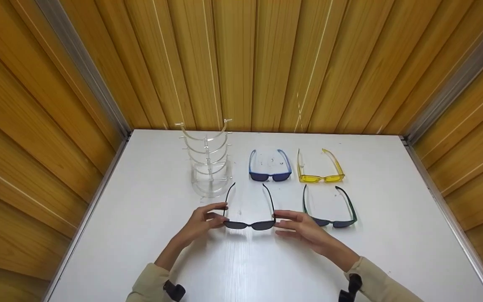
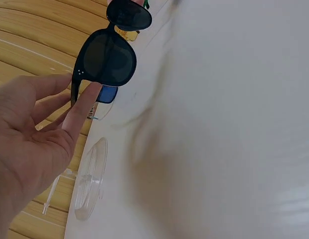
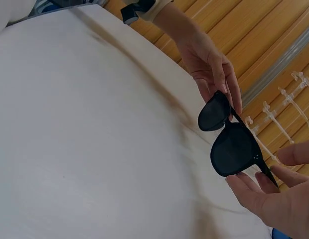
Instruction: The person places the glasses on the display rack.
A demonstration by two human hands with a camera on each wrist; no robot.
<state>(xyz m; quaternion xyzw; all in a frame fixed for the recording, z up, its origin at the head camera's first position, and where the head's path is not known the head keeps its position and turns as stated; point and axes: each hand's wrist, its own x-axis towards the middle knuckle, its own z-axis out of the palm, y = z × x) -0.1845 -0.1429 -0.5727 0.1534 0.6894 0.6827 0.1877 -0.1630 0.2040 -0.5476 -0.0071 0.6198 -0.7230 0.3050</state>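
Black sunglasses [image 1: 262,226] are held in front of the person by both hands, lenses toward the body and arms pointing away. The left hand [image 1: 201,222] pinches the left hinge corner; in the left wrist view its thumb lies against the lower edge of a dark lens [image 2: 107,57], with fingers behind the arm. At the opposite corner the right hand [image 1: 304,228] grips the frame between thumb and fingers. Shadows fall on the table below the hands in both wrist views. Behind the right hand lie green-armed sunglasses [image 1: 342,224], partly hidden by it.
A clear tiered eyewear stand [image 1: 208,157] rises at the back left, its curved bars bare. Blue sunglasses [image 1: 281,177] and yellow sunglasses [image 1: 333,178] lie right of it on the white table [image 1: 141,176]. Wood-patterned walls [image 1: 233,63] enclose the back and sides.
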